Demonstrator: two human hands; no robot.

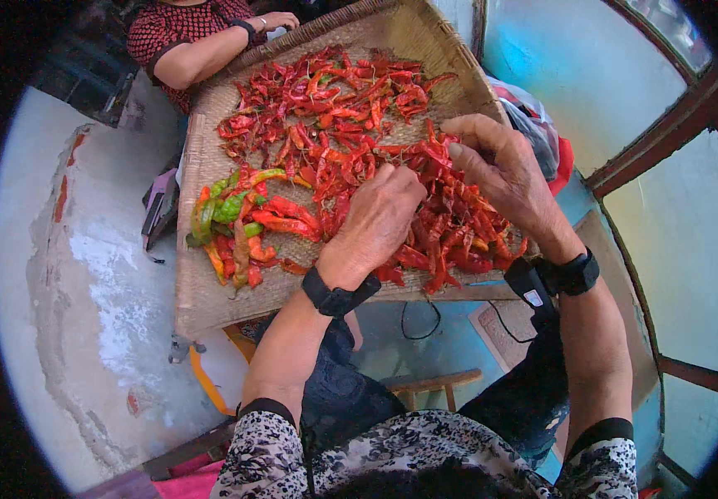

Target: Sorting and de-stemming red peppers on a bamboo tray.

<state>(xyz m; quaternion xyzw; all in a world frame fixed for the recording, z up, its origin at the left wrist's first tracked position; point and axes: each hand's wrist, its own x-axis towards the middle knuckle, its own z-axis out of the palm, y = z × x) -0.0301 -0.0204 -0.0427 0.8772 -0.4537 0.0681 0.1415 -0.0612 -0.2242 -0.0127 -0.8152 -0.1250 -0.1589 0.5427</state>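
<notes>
Dried red chili peppers (442, 220) lie in a loose heap under and between my hands on a shallow woven tray (197, 291). My left hand (375, 220) is closed over the heap, fingertips bent down among the peppers, and what they hold is hidden. My right hand (508, 179) hovers over the heap's right side with fingers half curled. Its thumb and forefinger are a little apart, close to a red pepper, and I see nothing held between them. Fresher green, orange and red peppers (230, 208) are piled at the tray's left.
More red chilies (334, 91) cover the tray's far part. Across the tray, another person's arm (217, 54) rests along its edge. Plastic bags (533, 125) stand beyond the right edge, next to framed panes (658, 100). A wooden stool (434, 384) shows below.
</notes>
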